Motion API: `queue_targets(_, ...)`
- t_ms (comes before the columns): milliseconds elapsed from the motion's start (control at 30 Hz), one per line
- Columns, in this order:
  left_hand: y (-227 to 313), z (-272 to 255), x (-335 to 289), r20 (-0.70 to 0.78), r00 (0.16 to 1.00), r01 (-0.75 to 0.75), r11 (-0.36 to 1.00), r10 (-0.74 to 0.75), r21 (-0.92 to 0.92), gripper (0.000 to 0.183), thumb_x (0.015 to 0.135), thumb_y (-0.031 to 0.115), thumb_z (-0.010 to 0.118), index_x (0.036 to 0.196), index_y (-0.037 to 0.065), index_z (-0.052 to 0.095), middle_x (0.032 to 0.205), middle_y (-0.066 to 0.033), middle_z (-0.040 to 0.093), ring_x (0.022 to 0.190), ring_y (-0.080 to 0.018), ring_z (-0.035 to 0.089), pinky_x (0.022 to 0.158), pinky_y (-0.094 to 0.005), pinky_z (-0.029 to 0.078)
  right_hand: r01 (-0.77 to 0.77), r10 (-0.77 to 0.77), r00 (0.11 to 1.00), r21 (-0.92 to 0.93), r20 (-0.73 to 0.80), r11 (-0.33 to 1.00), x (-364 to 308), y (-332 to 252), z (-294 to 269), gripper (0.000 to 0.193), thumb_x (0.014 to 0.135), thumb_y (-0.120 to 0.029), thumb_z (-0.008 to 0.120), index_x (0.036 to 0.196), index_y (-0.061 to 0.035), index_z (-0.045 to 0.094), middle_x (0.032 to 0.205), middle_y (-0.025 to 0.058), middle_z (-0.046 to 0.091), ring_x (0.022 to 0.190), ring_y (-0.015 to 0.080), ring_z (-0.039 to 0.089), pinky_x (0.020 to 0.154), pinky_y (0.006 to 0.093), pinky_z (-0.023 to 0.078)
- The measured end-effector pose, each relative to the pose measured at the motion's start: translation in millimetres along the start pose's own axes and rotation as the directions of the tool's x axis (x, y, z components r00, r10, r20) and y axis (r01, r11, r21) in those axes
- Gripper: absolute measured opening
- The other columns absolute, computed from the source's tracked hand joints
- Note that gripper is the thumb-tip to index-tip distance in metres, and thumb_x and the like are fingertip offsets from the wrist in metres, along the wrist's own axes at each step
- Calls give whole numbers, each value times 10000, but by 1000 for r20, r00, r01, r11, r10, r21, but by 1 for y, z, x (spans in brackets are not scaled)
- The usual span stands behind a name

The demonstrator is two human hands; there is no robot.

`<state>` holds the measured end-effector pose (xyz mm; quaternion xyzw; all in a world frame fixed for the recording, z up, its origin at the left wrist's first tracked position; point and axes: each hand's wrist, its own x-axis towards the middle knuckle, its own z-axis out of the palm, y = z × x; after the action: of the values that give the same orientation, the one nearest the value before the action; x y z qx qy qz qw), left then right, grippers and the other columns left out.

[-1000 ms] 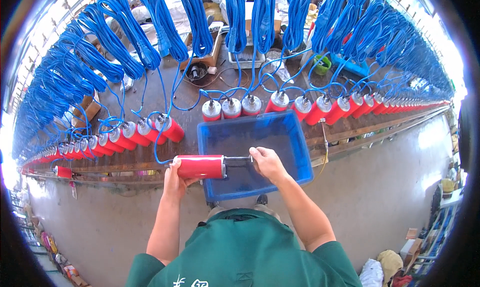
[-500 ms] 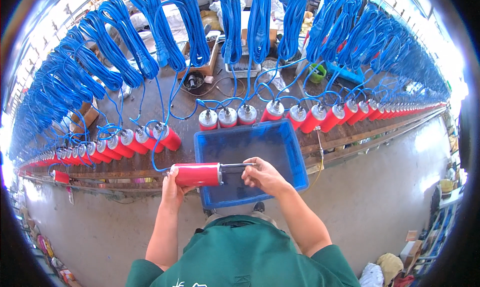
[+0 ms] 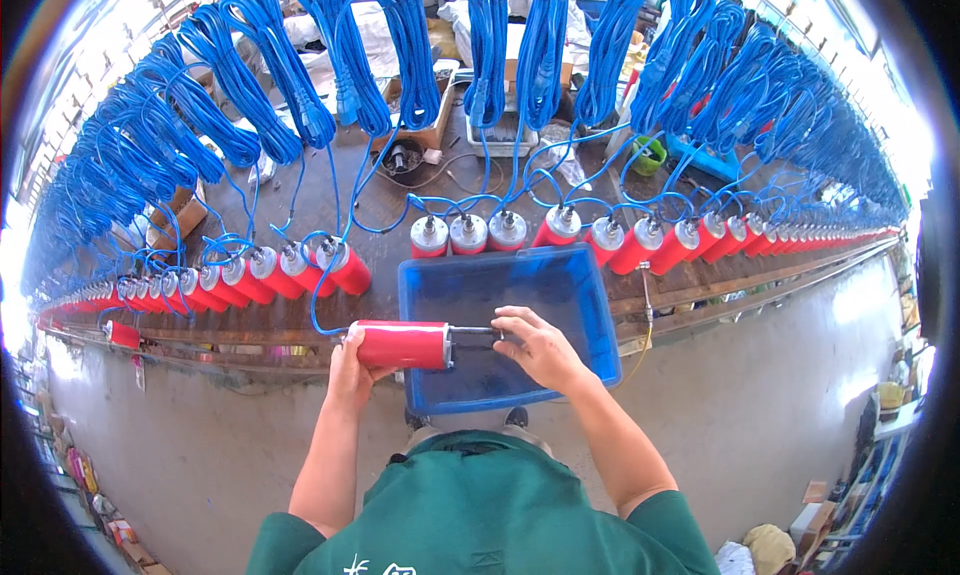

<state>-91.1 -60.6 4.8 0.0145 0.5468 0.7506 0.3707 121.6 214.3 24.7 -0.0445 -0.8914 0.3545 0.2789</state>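
- Right hand fingers stretch out more than half a second ago, when they were curled.
- Green shirt: white writing, cut off at the lower edge.
- Blue crate: under the work.
- Red cylinder: held sideways over crate's left rim.
- Left hand: clasps cylinder's left end.
- Rod: out of cylinder's right end; can't tell if right fingers pinch its tip.

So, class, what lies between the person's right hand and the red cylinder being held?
In the head view, a thin rod extends from the red cylinder toward the right hand, the blue bin showing behind it.
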Motion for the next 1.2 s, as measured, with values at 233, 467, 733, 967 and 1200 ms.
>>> queue_targets(233, -3, -5, 3, 20, 1000, -7, 999, 6, 51, 657, 983, 544, 667, 1310, -24, 626, 1209, -203, 745, 1058, -345, 772, 866, -486, 671, -775, 711, 489, 626, 506, 87, 4, 7, 19, 352, 1109, -345, 634, 1251, -23, 632, 802, 62, 721, 667, 107, 662, 612, 279, 534)
queue_targets(467, -6, -8, 6, 9, 1000, 12, 1000, -12, 16, 693, 982, 595, 662, 1333, 2, 588, 1210, -185, 737, 1055, -349, 777, 832, -458, 690, -617, 570, 779, 485, 262, 620, 1, 4, 17, 470, 1072, -500, 657, 977, -40, 655, 706, 10, 646, 584, 76, 551, 516, 266, 420)
queue_targets(733, 4, 0, 1, 3, 999, 32, 998, -32, 54, 641, 980, 533, 688, 1297, -21, 625, 1181, -205, 748, 1038, -344, 778, 841, -503, 685, -518, 518, 850, 327, 95, 790, 2, 7, 15, 382, 1071, -383, 675, 1002, -10, 719, 786, 76, 706, 730, 247, 685, 701, 366, 551)
queue_targets(967, -4, -1, 7, 2, 1000, -25, 998, 24, 54, 641, 982, 558, 684, 1278, -8, 631, 1162, -192, 758, 998, -322, 790, 818, -472, 690, -608, 581, 789, 402, 202, 685, -4, 10, 23, 354, 1101, -342, 637, 1284, -40, 672, 831, 91, 748, 743, 218, 733, 690, 339, 587)
queue_targets(1200, 0, 5, 3, -36, 999, -16, 997, 18, 72, 642, 1006, 581, 638, 1296, 9, 630, 1197, -177, 756, 1075, -312, 772, 866, -464, 674, -403, 377, 915, 377, 144, 834, -9, 8, 16, 517, 1007, -502, 753, 1130, -7, 671, 761, -2, 658, 706, 93, 596, 670, 280, 518)
